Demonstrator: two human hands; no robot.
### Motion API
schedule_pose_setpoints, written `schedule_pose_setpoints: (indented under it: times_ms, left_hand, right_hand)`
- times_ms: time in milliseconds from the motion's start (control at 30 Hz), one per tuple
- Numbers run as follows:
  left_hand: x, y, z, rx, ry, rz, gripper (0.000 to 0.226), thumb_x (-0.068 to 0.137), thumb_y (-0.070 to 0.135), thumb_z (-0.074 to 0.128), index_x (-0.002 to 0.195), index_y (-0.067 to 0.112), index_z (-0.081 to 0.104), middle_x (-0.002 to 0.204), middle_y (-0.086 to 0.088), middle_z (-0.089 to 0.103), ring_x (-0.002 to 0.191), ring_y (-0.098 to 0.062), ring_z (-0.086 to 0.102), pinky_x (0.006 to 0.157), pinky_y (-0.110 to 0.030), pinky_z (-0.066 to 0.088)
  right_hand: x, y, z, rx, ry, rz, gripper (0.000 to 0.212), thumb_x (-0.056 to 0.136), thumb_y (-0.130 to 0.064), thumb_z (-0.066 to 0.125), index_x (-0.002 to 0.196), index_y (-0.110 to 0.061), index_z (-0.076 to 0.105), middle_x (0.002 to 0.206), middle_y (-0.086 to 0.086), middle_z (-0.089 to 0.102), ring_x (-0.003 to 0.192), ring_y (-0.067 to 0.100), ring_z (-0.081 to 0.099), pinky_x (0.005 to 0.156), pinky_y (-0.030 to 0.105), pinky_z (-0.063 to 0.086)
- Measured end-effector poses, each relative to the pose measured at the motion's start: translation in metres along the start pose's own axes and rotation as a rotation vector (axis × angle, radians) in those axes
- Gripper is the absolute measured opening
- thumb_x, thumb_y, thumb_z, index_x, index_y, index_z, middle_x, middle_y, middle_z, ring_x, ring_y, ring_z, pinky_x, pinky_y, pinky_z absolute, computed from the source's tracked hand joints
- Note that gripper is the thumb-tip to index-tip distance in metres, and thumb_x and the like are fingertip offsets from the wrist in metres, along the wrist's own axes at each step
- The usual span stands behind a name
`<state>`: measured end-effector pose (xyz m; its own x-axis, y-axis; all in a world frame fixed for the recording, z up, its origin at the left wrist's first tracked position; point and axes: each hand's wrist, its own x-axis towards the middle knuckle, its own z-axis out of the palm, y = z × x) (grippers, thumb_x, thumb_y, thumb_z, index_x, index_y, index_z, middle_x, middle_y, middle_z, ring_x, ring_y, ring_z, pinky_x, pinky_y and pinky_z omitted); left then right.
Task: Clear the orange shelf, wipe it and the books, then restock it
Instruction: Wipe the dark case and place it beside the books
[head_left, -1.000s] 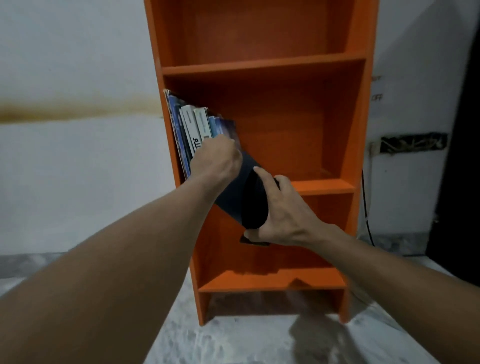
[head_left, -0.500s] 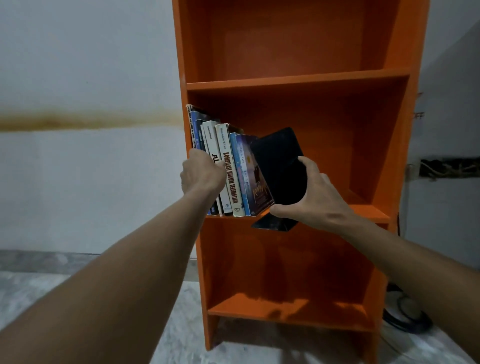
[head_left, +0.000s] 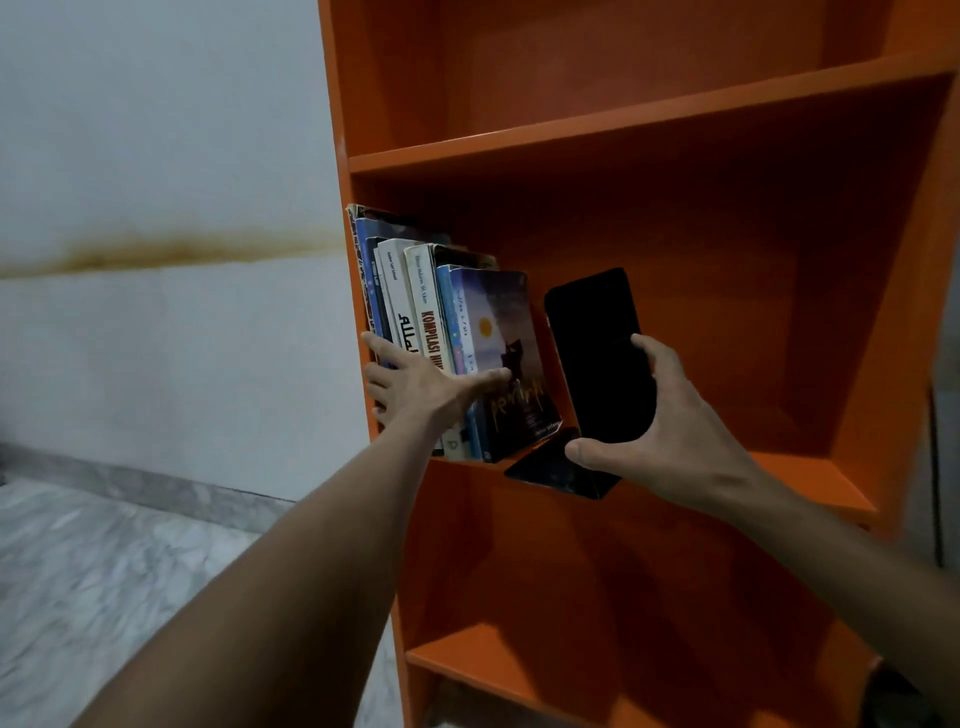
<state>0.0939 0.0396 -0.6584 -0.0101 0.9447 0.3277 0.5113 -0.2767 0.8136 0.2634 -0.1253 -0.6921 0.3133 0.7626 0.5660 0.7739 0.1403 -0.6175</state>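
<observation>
Restocking stage, by the look of it: one row of books stands in place and a bookend is being set against it.

The orange shelf (head_left: 623, 127) carries books (head_left: 415, 291) packed against its left wall on the middle board. No books show on the other boards, so more may remain, and wiping cannot be judged. The black bookend (head_left: 597, 353) stands just right of the row, its foot overhanging the near edge, with open board further right. The left hand (head_left: 421, 389) presses the spines with fingers spread; the right hand (head_left: 660, 431) wraps the bookend's upright plate.

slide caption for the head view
Left hand presses the books on the orange shelf while right hand grips a black bookend.
</observation>
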Motion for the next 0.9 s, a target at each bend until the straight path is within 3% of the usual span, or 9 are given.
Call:
schedule_pose_setpoints:
  times_ms: [200,267,367,767,900]
  left_hand:
    - [0.02,0.005,0.01,-0.11,0.081,0.034,0.155,0.052,0.065,0.086,0.151,-0.001,-0.014,0.159,-0.025,0.003,0.148,-0.041,0.007,0.122,-0.048,0.013]
    - [0.024,0.009,0.011,-0.118,0.113,0.033,0.146,0.051,0.059,0.089,0.151,-0.002,0.001,0.153,-0.026,0.021,0.141,-0.042,0.025,0.118,-0.048,0.028]
    - [0.024,0.016,0.012,-0.073,0.184,0.011,0.123,0.049,0.058,0.087,0.139,0.002,0.024,0.128,-0.017,0.042,0.111,-0.032,0.049,0.096,-0.043,0.051]
    - [0.041,0.05,0.004,-0.026,0.274,-0.075,0.116,0.044,0.065,0.075,0.133,0.006,0.03,0.118,-0.014,0.049,0.097,-0.029,0.056,0.084,-0.042,0.055]
    - [0.044,0.062,0.003,-0.058,0.296,-0.09,0.109,0.048,0.066,0.077,0.129,0.008,0.033,0.111,-0.009,0.052,0.091,-0.024,0.057,0.079,-0.039,0.056]
  right_hand:
    - [0.015,0.017,0.002,0.085,-0.062,0.003,0.117,0.052,-0.065,0.082,0.142,-0.053,0.008,0.148,-0.004,0.033,0.133,0.022,0.04,0.103,0.046,0.044]
    - [0.02,0.021,0.003,0.111,-0.088,0.018,0.118,0.051,-0.067,0.081,0.142,-0.054,0.007,0.149,-0.004,0.033,0.133,0.023,0.041,0.104,0.047,0.043]
    - [0.022,0.024,0.0,0.122,-0.13,0.038,0.119,0.05,-0.069,0.081,0.142,-0.056,0.006,0.152,-0.004,0.03,0.135,0.025,0.039,0.105,0.051,0.042]
    - [0.027,0.026,0.023,0.191,-0.197,0.045,0.12,0.05,-0.072,0.079,0.14,-0.059,0.001,0.153,-0.009,0.029,0.137,0.023,0.038,0.105,0.052,0.042]
    - [0.046,0.021,0.047,0.199,-0.182,0.037,0.121,0.055,-0.061,0.083,0.146,-0.047,0.004,0.151,-0.003,0.034,0.134,0.019,0.039,0.102,0.033,0.04]
